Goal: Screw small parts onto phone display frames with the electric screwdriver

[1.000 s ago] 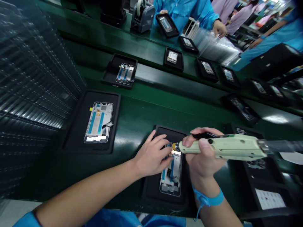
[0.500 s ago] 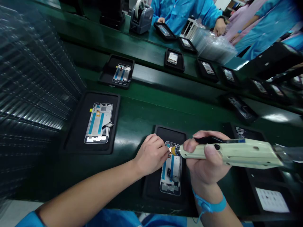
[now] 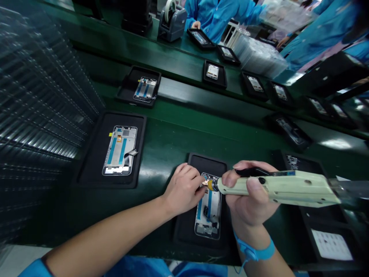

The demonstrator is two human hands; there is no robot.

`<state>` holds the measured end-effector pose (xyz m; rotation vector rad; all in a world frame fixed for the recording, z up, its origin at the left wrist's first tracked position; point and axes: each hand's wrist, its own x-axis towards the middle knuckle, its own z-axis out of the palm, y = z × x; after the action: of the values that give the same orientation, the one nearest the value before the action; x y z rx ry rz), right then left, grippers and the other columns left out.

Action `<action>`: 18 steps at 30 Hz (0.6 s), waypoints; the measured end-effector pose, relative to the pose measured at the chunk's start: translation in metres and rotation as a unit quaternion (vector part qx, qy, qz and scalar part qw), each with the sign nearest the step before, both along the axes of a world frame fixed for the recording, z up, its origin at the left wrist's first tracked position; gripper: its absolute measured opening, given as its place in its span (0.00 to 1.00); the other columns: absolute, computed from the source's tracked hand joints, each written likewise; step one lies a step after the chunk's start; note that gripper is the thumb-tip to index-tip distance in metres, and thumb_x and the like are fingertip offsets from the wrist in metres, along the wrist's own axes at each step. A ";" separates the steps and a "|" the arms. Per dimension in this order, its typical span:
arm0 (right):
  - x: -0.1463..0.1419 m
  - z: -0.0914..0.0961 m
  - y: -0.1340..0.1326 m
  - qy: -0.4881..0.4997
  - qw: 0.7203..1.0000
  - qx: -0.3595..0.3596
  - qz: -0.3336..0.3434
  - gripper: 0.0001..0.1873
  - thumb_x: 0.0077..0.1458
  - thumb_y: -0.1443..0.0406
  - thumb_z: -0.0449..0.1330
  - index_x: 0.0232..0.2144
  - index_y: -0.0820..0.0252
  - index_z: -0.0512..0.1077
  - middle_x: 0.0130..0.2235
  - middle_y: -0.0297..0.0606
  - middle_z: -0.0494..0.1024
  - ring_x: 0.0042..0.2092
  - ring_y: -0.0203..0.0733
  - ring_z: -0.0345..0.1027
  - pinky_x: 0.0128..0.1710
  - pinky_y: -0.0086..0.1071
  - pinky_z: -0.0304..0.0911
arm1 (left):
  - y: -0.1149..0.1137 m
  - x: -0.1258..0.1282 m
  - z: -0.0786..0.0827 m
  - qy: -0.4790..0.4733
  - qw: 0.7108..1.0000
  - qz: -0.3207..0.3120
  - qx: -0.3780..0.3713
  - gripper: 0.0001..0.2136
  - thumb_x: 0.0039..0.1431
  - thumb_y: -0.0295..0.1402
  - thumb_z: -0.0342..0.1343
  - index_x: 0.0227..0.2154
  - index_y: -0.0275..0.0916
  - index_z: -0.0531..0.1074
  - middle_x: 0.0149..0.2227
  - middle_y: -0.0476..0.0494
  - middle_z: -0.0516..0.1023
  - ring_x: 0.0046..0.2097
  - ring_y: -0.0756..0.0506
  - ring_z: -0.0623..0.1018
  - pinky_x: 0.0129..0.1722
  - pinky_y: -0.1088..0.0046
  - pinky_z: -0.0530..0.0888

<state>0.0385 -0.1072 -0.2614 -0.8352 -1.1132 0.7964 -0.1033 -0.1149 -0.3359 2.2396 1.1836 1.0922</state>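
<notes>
In my right hand [image 3: 249, 206] is a pale green electric screwdriver [image 3: 305, 188], lying almost level with its yellow-collared tip to the left. My fingers wrap its body and the black lever on top. That tip is over the upper part of an open phone frame [image 3: 203, 215] with blue strips, which rests in a black tray [image 3: 186, 231]. My left hand [image 3: 184, 188] is at the frame's upper left edge, thumb and fingers pinched close by the screwdriver tip. What they pinch, if anything, is hidden.
Another phone frame [image 3: 119, 152] lies in a black tray [image 3: 92, 165] to the left. Stacked clear plastic trays [image 3: 37, 127] rise at far left. Several trays with phones line the raised shelf beyond. A tape dispenser [image 3: 173, 25] and co-workers in blue are at the back.
The screwdriver has shifted very slightly left. My left hand stays by its tip. In the back, a co-worker has lifted clear plastic trays, and trays on the line have shifted slightly.
</notes>
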 end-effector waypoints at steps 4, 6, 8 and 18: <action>0.003 -0.002 0.003 -0.010 1.000 0.005 -0.027 0.12 0.52 0.70 0.61 0.41 0.58 0.72 0.35 0.33 0.76 0.21 0.34 0.68 0.23 0.35 0.69 | -0.003 -0.005 0.006 0.041 0.999 -0.006 0.005 0.06 0.65 0.34 0.58 0.36 0.39 0.76 0.47 0.38 0.75 0.57 0.36 0.71 0.62 0.47 0.66; 0.004 -0.006 0.005 -0.017 0.999 0.012 -0.030 0.13 0.53 0.70 0.61 0.42 0.58 0.72 0.35 0.33 0.76 0.21 0.34 0.69 0.24 0.35 0.69 | -0.005 -0.006 0.008 0.079 0.996 -0.042 0.016 0.07 0.65 0.35 0.57 0.40 0.39 0.78 0.57 0.34 0.72 0.65 0.32 0.63 0.65 0.44 0.61; 0.003 -0.011 0.007 -0.021 0.999 0.011 -0.022 0.12 0.54 0.71 0.61 0.42 0.58 0.73 0.35 0.33 0.77 0.22 0.34 0.69 0.25 0.35 0.70 | -0.007 -0.006 0.008 0.118 0.991 -0.068 0.008 0.11 0.66 0.37 0.57 0.46 0.38 0.78 0.64 0.31 0.65 0.70 0.29 0.56 0.66 0.41 0.59; -0.001 -0.023 0.010 -0.024 0.999 -0.019 -0.018 0.12 0.55 0.71 0.61 0.43 0.57 0.72 0.36 0.33 0.76 0.23 0.34 0.70 0.27 0.34 0.70 | -0.010 -0.003 0.005 0.161 0.983 -0.077 -0.044 0.15 0.67 0.40 0.57 0.52 0.40 0.76 0.68 0.30 0.60 0.72 0.30 0.49 0.68 0.40 0.54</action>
<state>0.0373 -0.0969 -0.2840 -0.9073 -1.1248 0.7740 -0.1068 -0.1248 -0.3307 2.4530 1.1294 0.6226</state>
